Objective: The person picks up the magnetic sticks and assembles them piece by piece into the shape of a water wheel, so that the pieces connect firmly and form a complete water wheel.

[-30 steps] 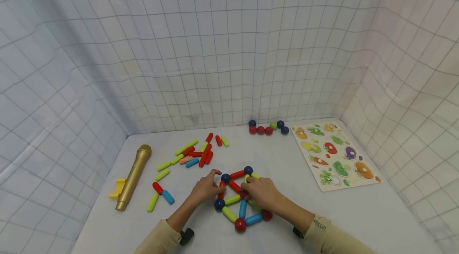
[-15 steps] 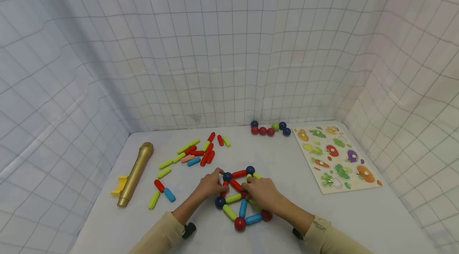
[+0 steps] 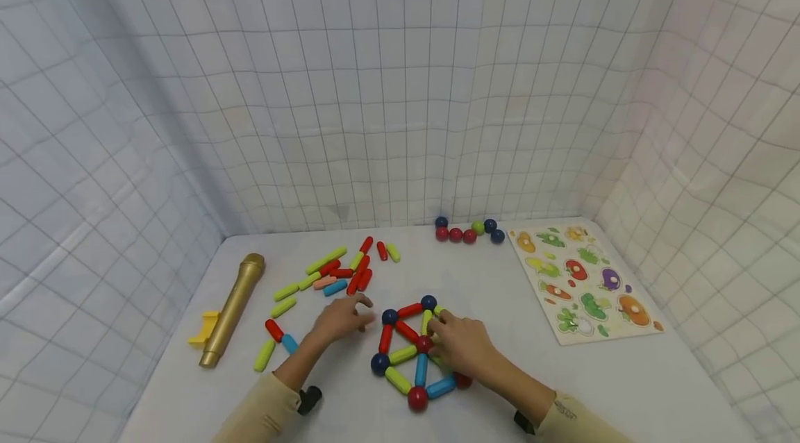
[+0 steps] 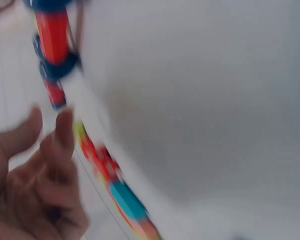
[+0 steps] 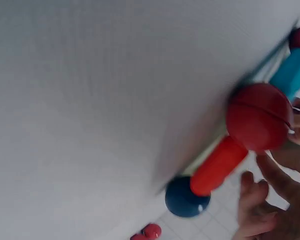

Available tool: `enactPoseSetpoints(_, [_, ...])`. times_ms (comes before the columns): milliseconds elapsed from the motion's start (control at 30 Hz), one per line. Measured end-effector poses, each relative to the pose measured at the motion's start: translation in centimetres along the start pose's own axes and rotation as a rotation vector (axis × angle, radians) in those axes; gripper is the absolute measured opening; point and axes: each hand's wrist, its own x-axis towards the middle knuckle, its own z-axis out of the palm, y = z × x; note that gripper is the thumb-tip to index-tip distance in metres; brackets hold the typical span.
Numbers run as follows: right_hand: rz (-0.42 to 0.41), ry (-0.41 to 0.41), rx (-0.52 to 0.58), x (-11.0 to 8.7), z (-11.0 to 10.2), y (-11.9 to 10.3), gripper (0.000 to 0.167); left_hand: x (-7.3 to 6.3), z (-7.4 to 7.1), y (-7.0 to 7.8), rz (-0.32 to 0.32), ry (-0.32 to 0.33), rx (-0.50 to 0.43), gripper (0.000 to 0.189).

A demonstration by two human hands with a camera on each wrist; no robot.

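Note:
A flat frame of coloured building rods and balls lies on the white table, several rods meeting at a red centre ball (image 3: 423, 344). My right hand (image 3: 461, 344) bends over its right side, fingertips at the centre ball and a yellow-green rod (image 3: 427, 322); it hides part of the frame, and I cannot tell whether it grips anything. In the right wrist view a red ball (image 5: 260, 117) joins a red rod (image 5: 220, 165), fingers close behind. My left hand (image 3: 338, 319) is apart from the frame, left of a dark blue ball (image 3: 389, 316), with bent fingers holding nothing.
Loose rods (image 3: 334, 269) lie scattered at the back left. Several balls (image 3: 469, 233) sit by the back curtain. A vegetable puzzle board (image 3: 587, 283) lies at right, and a gold toy microphone (image 3: 232, 311) beside a yellow piece (image 3: 206, 328) at left.
My left hand has let go of the red rod at the frame's left side and moved left, away from it. The right hand stays over the frame's right side.

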Motion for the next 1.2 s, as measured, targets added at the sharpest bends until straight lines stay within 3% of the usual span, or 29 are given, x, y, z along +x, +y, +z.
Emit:
enactPoseSetpoints(100, [0.085,-0.054,0.011,-1.1,-0.5,0.5,0.028,1.5,-2.3,-2.2,0.013,0.210,0.112,0.018])
enactPoseSetpoints(167, [0.122,-0.085,0.017,-1.7,-0.8,1.0,0.030,2.6,-3.5,-3.7,0.005,0.291,0.193,0.017])
enactPoseSetpoints(233, [0.144,-0.113,0.033,-2.2,-1.0,1.3,0.031,3.5,-4.2,-5.1,-0.003,0.279,0.256,0.023])
enactPoseSetpoints(300, [0.152,-0.140,0.059,-2.5,-1.1,1.5,0.031,4.1,-4.5,-6.1,-0.025,0.216,0.313,0.032])
enactPoseSetpoints(433, [0.128,-0.218,0.105,-3.1,-1.1,1.7,0.033,4.7,-4.3,-7.0,-0.040,0.146,0.376,0.042])
enactPoseSetpoints(633, [0.067,-0.231,0.100,-3.4,-1.4,1.6,0.034,4.7,-4.2,-6.8,-0.020,0.200,0.416,0.030])
enactPoseSetpoints(800, [0.057,-0.179,0.082,-2.6,-1.6,1.8,0.029,3.9,-4.8,-6.6,-0.017,0.275,0.343,0.033])
enactPoseSetpoints(900, [0.046,-0.156,0.069,-2.0,-1.5,1.8,0.028,2.9,-4.8,-5.6,0.039,0.322,0.204,0.036])
enactPoseSetpoints(967, [0.047,-0.147,0.068,-1.6,-1.5,1.7,0.029,2.1,-4.0,-4.0,0.098,0.331,0.079,0.034])
enactPoseSetpoints(1100, [0.058,-0.131,0.064,-1.3,-1.5,1.6,0.029,-0.1,-1.1,0.2,0.236,0.253,-0.150,0.034])
enactPoseSetpoints(1200, [0.056,-0.124,0.068,-1.2,-1.5,1.4,0.028,-1.8,1.2,2.7,0.328,0.176,-0.176,0.036])
